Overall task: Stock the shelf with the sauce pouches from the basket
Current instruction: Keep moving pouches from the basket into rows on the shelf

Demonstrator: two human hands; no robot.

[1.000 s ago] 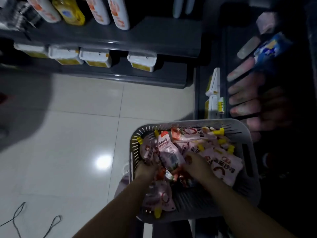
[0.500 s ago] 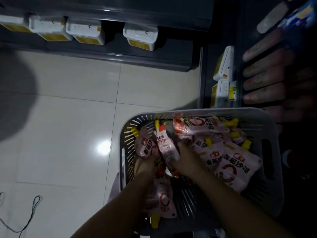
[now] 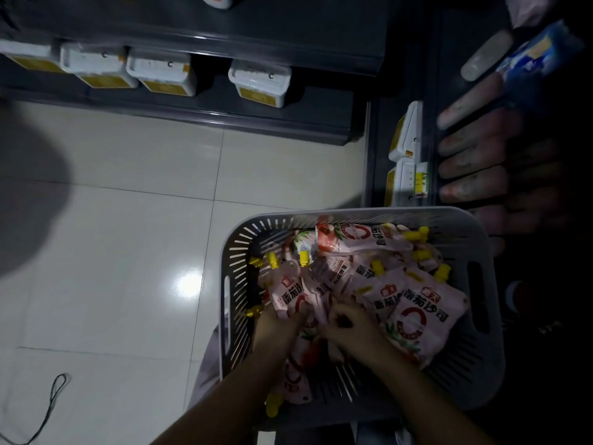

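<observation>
Stocking is somewhere in mid-course, by my reading: the grey basket (image 3: 369,213) on the floor holds a loose heap of sauce pouches (image 3: 420,313), so plenty is left to move. The left hand (image 3: 276,329) has its fingers clamped on a pouch (image 3: 288,298) at the heap's near-left side. The right hand (image 3: 353,329) digs into the pile with curled fingers, but I cannot tell whether they grip anything. On the dark shelf (image 3: 430,75) to the right stand pale packs (image 3: 475,123), too dim to identify.
</observation>
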